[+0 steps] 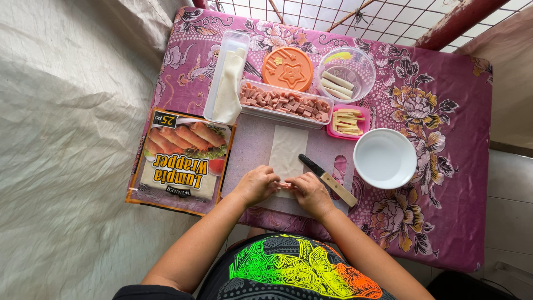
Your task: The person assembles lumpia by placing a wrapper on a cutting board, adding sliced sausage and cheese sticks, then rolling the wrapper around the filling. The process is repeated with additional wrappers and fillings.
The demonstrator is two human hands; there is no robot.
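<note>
A pale rectangular wrapper sheet (287,149) lies flat on a translucent cutting board (250,145). My left hand (257,184) and my right hand (311,193) both press on the sheet's near end, fingers curled over it, with a pink bit of filling just visible between them. A knife with a black blade and wooden handle (328,180) lies on the board just right of my right hand.
A printed pack of wrappers (180,161) lies at left. Behind the board sit a long tray of pink meat strips (286,104), a tall container with wrappers (227,83), an orange lid (287,69), a clear round tub with rolls (345,75), a pink box of cheese sticks (348,122) and a white bowl (385,159).
</note>
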